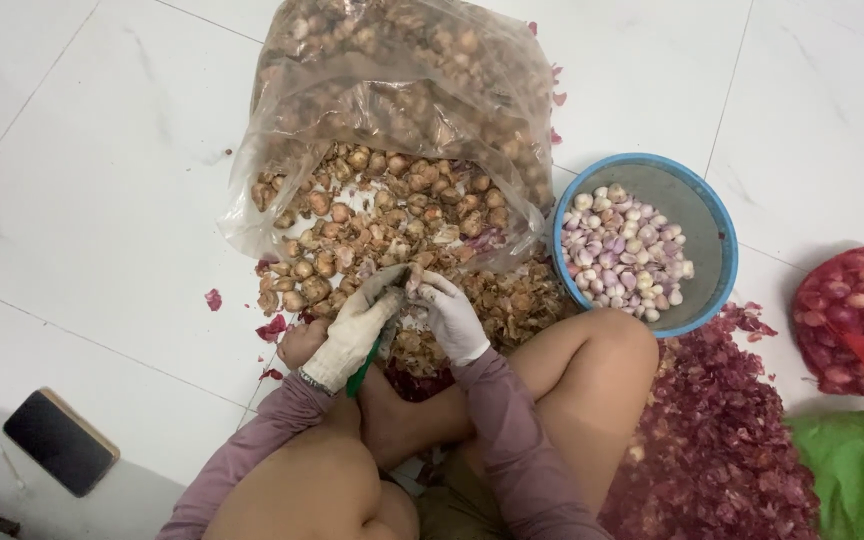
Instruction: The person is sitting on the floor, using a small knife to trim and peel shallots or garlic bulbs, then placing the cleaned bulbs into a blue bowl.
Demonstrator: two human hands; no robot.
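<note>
Left grip [352, 335] clenched on green-handled knife [365, 368] — right grip [449, 315] pinching one shallot [414, 283]; one blue bowl [704, 215].

A dark phone [60, 441] lies flat on the white tiled floor [102, 200] at lower left; a red mesh sack [857, 320] of bulbs sits at the right edge, just above a green bag [857, 470]; a heap of purple-red peelings [717, 430] spreads between that bag and the person's knee [597, 350]; stray red flakes [214, 299] dot the tiles.
</note>
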